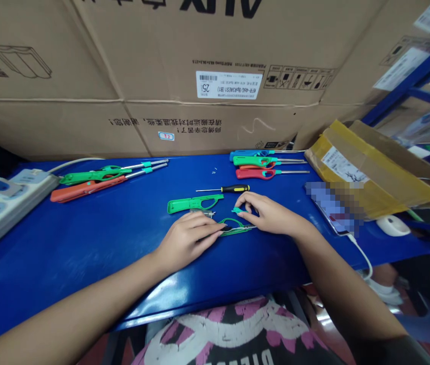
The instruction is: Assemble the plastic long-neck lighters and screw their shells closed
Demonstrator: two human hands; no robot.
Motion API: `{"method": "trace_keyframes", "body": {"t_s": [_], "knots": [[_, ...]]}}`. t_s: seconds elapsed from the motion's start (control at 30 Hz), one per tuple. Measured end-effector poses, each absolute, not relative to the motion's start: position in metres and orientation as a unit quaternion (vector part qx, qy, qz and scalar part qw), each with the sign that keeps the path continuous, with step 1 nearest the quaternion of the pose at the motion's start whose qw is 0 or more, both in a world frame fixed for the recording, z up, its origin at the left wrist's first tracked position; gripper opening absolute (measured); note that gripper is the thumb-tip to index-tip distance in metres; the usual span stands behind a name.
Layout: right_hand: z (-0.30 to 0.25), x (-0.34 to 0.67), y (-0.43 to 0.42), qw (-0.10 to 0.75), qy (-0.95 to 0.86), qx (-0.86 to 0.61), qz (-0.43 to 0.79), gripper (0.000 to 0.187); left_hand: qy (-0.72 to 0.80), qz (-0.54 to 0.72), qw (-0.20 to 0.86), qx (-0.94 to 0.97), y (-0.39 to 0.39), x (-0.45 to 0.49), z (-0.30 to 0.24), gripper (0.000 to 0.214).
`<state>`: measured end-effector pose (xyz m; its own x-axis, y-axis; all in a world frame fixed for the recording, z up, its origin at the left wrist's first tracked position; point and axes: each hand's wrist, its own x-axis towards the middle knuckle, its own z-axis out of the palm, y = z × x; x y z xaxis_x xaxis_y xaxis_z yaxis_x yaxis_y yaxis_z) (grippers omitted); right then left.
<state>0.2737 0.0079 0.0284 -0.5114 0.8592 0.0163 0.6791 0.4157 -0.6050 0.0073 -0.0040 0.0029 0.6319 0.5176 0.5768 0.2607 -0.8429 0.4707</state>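
Nearest, at the bottom centre of the frame, I log a printed shirt [222, 334]; past it, the blue surface [66, 253]. Left hand [190, 233], centre: fingers drawn in narrow at the near green shell half [239, 230], which lies mid-frame with a loop guard, a dark part and a white wire. On my feed the hand hides one end of it; I cannot tell whether these fingers grip or only press. Right hand [270, 213], just right of centre: thumb and index pinch a small teal piece [239, 210] above the shell half.

Beyond the left knuckles, a clear part with a metal tip [207, 213], then the far green shell half [184, 205]. Next, a black-and-yellow screwdriver [235, 189], tip to the left. Right of frame: phone [337, 226] on a white cable, white mouse [393, 226], yellow-taped box [328, 170]. Left of frame: power strip [21, 195], with a green lighter [85, 176] and an orange lighter [81, 191] beside it. Right of upper centre I count blue, green, orange and red lighters [255, 173]. Farthest, a large carton [154, 61] across the top.
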Motion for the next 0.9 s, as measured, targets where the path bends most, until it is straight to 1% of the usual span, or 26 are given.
{"method": "trace_keyframes", "body": {"t_s": [0.07, 0.2, 0.37, 0.63, 0.8, 0.9], "knots": [[0.0283, 0.2725, 0.0068, 0.168, -0.822, -0.470, 0.276, 0.015, 0.232, 0.373, 0.179, 0.880, -0.0034, 0.0079, 0.0024, 0.022], [0.0281, 0.2701, 0.0054, 0.184, -0.827, -0.454, 0.275, 0.027, 0.248, 0.378, 0.193, 0.871, -0.0018, 0.0087, 0.0007, 0.021], [0.0299, 0.2701, 0.0061, 0.182, -0.830, -0.433, 0.300, 0.019, 0.247, 0.380, 0.210, 0.866, -0.0008, 0.0092, -0.0005, 0.021], [0.0286, 0.2723, 0.0072, 0.195, -0.833, -0.436, 0.280, 0.018, 0.250, 0.364, 0.217, 0.871, -0.0020, 0.0083, 0.0019, 0.029], [0.0310, 0.2723, 0.0066, 0.189, -0.831, -0.437, 0.289, 0.015, 0.243, 0.373, 0.218, 0.868, -0.0015, 0.0084, 0.0015, 0.028], [0.0336, 0.2726, 0.0056, 0.193, -0.831, -0.435, 0.287, 0.015, 0.239, 0.373, 0.222, 0.869, -0.0010, 0.0086, 0.0012, 0.025]]}}
